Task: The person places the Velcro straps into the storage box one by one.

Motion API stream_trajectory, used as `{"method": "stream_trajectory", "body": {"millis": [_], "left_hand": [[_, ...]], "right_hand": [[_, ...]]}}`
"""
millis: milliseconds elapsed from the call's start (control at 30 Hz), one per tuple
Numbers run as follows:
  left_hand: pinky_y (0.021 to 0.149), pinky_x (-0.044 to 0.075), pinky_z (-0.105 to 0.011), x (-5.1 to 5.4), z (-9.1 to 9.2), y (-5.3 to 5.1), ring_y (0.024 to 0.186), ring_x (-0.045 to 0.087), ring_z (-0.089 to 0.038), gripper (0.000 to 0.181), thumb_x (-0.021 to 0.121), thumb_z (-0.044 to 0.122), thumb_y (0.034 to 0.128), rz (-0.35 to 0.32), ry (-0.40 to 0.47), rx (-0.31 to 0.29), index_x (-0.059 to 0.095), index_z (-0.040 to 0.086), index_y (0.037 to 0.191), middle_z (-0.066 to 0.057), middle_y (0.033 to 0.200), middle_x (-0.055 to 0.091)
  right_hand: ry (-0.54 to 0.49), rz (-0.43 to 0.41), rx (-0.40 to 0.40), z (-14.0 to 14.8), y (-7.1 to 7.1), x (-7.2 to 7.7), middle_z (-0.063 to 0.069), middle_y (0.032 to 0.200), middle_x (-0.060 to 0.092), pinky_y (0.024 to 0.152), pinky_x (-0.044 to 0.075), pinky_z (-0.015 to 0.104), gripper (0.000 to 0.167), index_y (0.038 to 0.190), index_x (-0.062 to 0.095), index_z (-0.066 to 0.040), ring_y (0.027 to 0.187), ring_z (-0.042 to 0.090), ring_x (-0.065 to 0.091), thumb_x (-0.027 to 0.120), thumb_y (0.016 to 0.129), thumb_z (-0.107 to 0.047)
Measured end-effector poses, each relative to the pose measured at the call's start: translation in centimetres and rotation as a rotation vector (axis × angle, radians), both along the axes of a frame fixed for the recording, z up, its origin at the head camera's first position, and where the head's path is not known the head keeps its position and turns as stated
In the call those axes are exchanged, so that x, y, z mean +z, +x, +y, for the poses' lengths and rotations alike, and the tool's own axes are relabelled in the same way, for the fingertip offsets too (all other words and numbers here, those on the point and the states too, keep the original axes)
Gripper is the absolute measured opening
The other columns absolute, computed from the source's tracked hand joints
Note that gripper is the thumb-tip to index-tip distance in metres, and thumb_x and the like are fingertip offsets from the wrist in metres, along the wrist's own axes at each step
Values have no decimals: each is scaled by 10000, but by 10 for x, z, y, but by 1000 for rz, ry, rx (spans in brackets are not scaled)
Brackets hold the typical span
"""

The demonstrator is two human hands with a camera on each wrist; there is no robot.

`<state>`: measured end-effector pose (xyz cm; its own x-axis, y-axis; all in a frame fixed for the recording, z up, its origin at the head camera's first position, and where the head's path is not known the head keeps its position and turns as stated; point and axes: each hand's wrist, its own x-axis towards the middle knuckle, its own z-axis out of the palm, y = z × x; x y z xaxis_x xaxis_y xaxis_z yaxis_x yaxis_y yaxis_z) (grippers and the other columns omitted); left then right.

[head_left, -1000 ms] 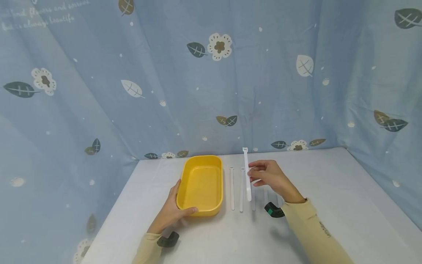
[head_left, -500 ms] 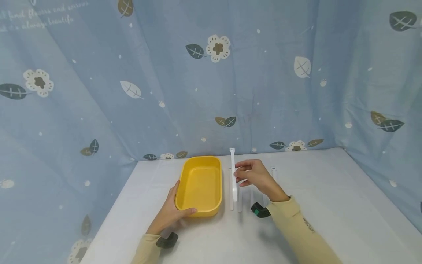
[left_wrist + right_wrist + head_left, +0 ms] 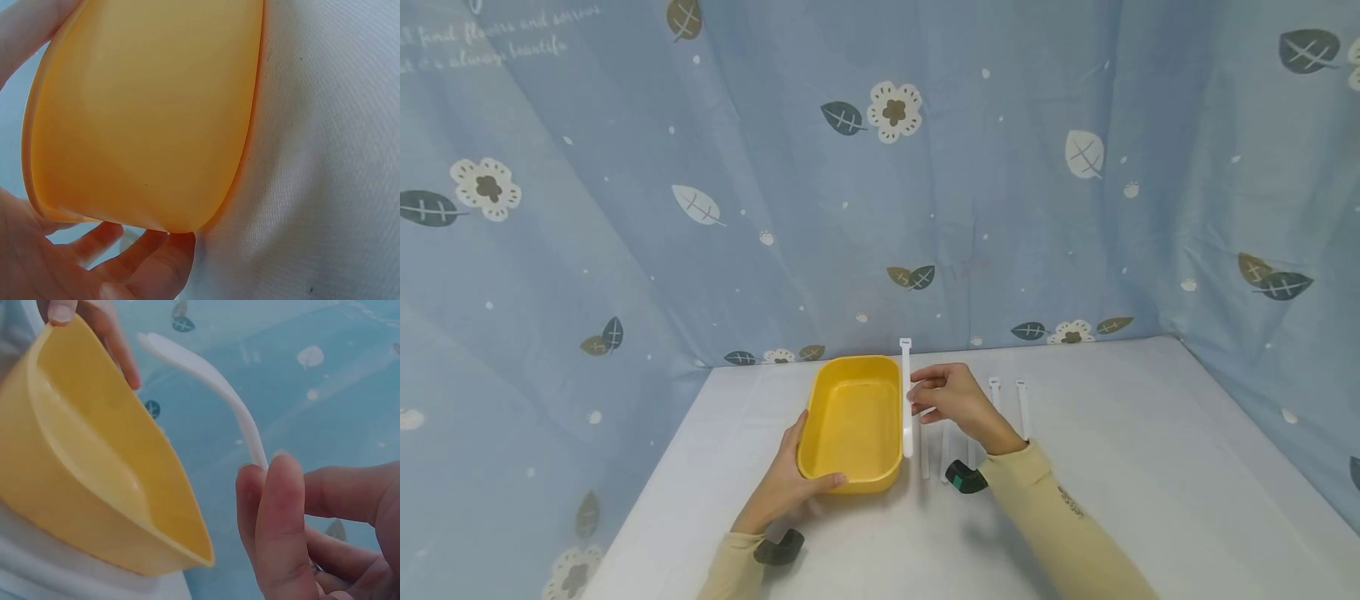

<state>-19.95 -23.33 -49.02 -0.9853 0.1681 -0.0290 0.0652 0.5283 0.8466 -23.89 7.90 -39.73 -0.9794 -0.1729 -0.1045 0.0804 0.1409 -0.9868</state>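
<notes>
My left hand [image 3: 784, 475] holds a yellow plastic tub [image 3: 853, 421] at its left side, thumb at the near rim. Its fingers curl along the tub's edge in the left wrist view. Between thumb and fingertips my right hand [image 3: 953, 398] pinches a white cable tie [image 3: 906, 367], a flat strap with a slotted head at the far end. The strap is raised and stands over the tub's right rim. In the right wrist view the cable tie [image 3: 209, 372] bends in a curve beside the tub. Nothing shows inside the tub.
Several more white cable ties [image 3: 1023, 404] lie in a row on the white table [image 3: 1097, 433], right of the tub. My right hand and forearm partly cover them. A blue patterned curtain [image 3: 970, 208] hangs behind the table.
My right hand has moved left with the cable tie, from over the row of straps to the tub's right edge. More straps on the right have come into sight. My left hand keeps its hold.
</notes>
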Motion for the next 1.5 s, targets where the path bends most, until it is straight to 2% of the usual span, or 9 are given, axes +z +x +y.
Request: {"method": "stream_trajectory", "body": {"millis": [367, 700, 1000, 1267, 1500], "left_hand": [[1237, 307, -616, 0, -1, 0, 1464, 409, -325, 1294, 923, 427, 740, 6, 14, 3, 62, 198, 1679, -73, 1708, 195], [1242, 298, -581, 1, 0, -1, 1463, 408, -314, 1295, 924, 443, 734, 7, 6, 10, 68, 211, 1678, -68, 1706, 208], [1235, 304, -593, -1, 0, -2, 1468, 402, -333, 1287, 912, 444, 753, 31, -13, -8, 59, 169, 1678, -119, 1706, 203], [1242, 300, -570, -1, 0, -1, 1454, 413, -309, 1294, 921, 458, 733, 0, -5, 13, 65, 233, 1676, -73, 1706, 209], [1220, 326, -575, -1, 1, -2, 1435, 428, -317, 1282, 915, 429, 754, 16, -7, 12, 60, 186, 1678, -105, 1711, 199]], "right_hand": [[-67, -1, 30, -18, -6, -7, 152, 963, 732, 660, 645, 295, 304, 1207, 663, 71, 715, 165, 728, 714, 927, -34], [-83, -1, 25, -37, -10, -11, 166, 962, 737, 659, 647, 304, 286, 1178, 680, 61, 704, 160, 730, 737, 919, -44], [-87, -35, 11, -50, -12, -11, 167, 984, 736, 662, 648, 304, 281, 1170, 684, 54, 705, 156, 736, 746, 919, -58], [-127, -50, 21, -62, -15, -13, 170, 957, 746, 638, 639, 283, 284, 1172, 673, 78, 668, 150, 721, 735, 911, -16], [-119, -59, 36, -72, -21, -17, 189, 976, 750, 643, 640, 283, 300, 1188, 665, 84, 674, 152, 725, 740, 912, -9]]}}
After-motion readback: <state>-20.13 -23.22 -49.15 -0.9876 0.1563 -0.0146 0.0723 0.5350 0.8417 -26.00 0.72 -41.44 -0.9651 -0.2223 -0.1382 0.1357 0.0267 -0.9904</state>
